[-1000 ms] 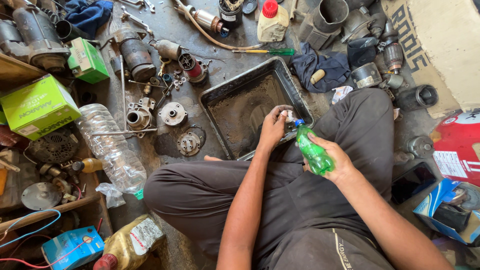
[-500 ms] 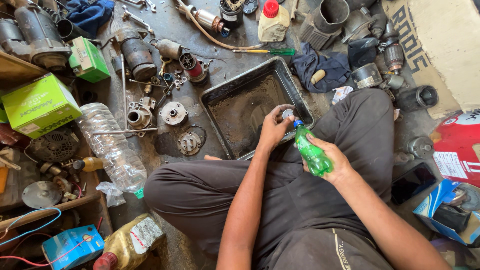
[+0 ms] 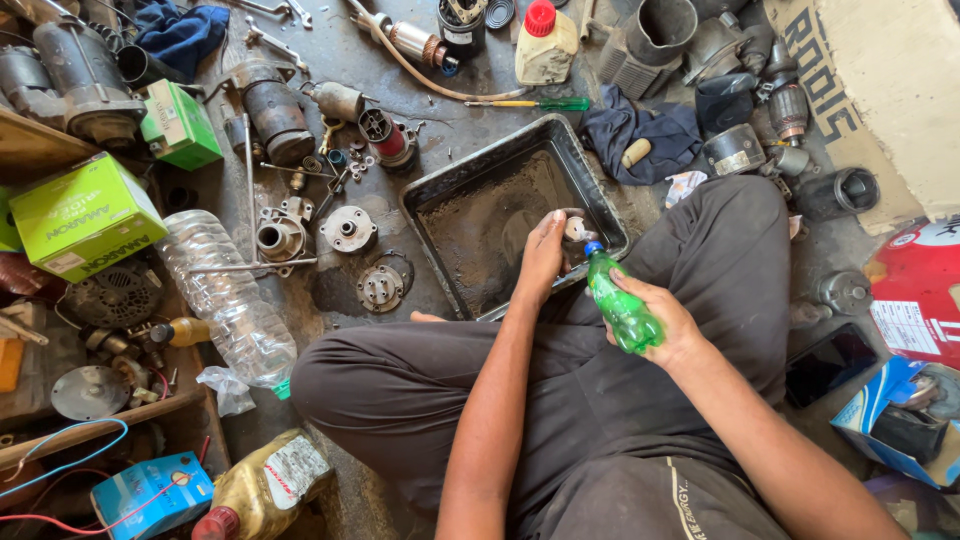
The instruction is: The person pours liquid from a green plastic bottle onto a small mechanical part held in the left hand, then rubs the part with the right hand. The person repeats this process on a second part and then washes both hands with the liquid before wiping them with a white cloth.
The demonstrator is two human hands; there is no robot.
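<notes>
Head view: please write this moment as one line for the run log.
right hand: holds small green plastic bottle, tilted | left hand: holds small metal part | below: dark rectangular metal tray

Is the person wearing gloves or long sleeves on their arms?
No. Both forearms are bare, and the left hand and right hand wear no gloves, rings or watch. No sleeve shows in view; only dark trousers and a dark top.

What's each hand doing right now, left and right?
Left hand: closed on a small metal part over the black tray.
Right hand: closed around the tilted green bottle.
</notes>
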